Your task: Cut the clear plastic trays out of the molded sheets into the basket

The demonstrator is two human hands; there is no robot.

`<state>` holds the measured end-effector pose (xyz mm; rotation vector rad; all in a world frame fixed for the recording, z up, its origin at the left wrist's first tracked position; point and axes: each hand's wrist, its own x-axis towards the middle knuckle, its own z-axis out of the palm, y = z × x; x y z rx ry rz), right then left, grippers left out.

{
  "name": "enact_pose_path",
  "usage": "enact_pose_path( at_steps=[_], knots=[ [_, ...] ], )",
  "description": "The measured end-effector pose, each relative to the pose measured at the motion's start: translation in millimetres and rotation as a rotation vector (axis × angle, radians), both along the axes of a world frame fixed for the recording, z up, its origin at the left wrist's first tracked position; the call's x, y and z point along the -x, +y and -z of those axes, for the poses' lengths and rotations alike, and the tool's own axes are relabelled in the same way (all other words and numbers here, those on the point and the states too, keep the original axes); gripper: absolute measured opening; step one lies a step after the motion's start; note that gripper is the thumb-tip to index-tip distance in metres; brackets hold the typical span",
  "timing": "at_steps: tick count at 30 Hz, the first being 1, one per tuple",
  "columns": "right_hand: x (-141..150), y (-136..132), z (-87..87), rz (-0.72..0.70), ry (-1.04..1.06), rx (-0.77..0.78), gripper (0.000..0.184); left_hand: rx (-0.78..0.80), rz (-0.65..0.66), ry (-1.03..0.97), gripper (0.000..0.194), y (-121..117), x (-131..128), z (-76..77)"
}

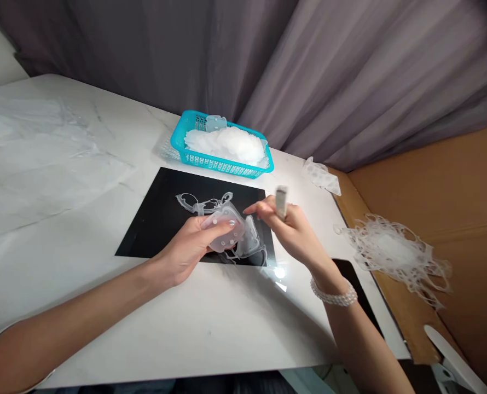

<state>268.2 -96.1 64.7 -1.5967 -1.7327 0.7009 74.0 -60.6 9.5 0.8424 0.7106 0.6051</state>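
Note:
My left hand [186, 249] is closed on a translucent plastic piece [225, 232], its thumb lying flat over small round marks. Thin clear strips with loops [198, 207] hang off behind it, and a second clear part [249, 241] shows at its right; I cannot tell whether these are joined to it. Just to the right, my right hand [290, 221] grips a small tool [282, 202] whose pale, flat end sticks up from the fist. The tool's other end is hidden, and the index finger points toward the piece. Under both hands is a black mat [149, 219].
A blue basket [219, 164] heaped with whitish translucent pieces stands behind the mat. Clear plastic sheeting [42, 164] covers the left of the table. At right, a cardboard box [432, 180] holds tangled clear scraps [395, 254]; a crumpled spotted bag [322, 176] lies by its edge.

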Motion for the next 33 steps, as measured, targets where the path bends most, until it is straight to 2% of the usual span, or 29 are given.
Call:
enact_pose_path(
  at_steps=[4, 10, 13, 17, 19, 27, 33],
  knots=[
    [8.0, 4.5, -2.7, -0.055, -0.074, 0.002, 0.022, -0.089, -0.045, 0.025, 0.03, -1.1, -0.4, -1.9],
    [8.8, 5.0, 1.0, -0.066, -0.11, 0.014, 0.015, -0.158, -0.096, 0.043, 0.023, -0.8, 0.1, -1.4],
    [9.6, 3.9, 1.6, -0.02, -0.091, -0.001, 0.025, -0.152, -0.12, 0.049, 0.023, -1.0, -0.3, -0.9],
    [9.9, -1.0, 0.2, 0.113, 0.003, -0.15, 0.057, -0.112, -0.136, 0.078, 0.024, -1.5, -1.6, 0.9],
    [10.0, -4.4, 0.8, 0.143, 0.028, -0.212, 0.063, -0.094, -0.133, 0.076, 0.027, -1.6, -1.9, 2.0],
    [14.9, -5.1, 18.6, -0.039, 0.074, -0.343, 0.049, -0.034, -0.114, 0.101, 0.028, -2.7, -1.4, -5.0],
    [15.9, -5.4, 19.0, -0.059, 0.038, -0.352, 0.047, -0.037, -0.116, 0.08, 0.023, -3.7, -3.1, -8.3]
  ],
)
